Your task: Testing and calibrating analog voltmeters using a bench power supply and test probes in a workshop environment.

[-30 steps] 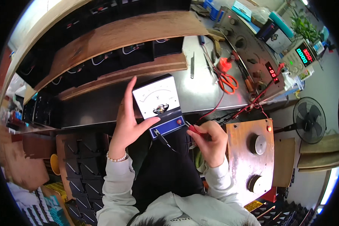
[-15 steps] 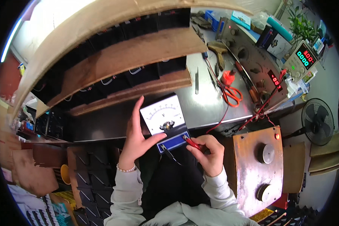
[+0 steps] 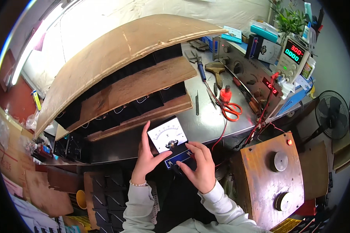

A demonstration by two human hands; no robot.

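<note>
An analog panel voltmeter with a white dial and a blue terminal panel tilts in front of me at the bench edge. My left hand grips its left side, fingers up along the edge and thumb across the lower front. My right hand closes on the lower right of the meter, fingers at the right end of the blue panel and thumb at its lower edge. Two metal terminals show on the panel. Whatever lies under the right palm is hidden, and no clip shows on the terminals.
Wooden shelving with black meter cases fills the back left. Tweezers, orange-handled scissors, a red bottle and a brush lie on the metal bench. A power supply stands right, above a knobbed metal box.
The red clip has left my right hand's visible grasp, and that hand has moved onto the meter's panel. The black clip no longer shows. My view has shifted.
</note>
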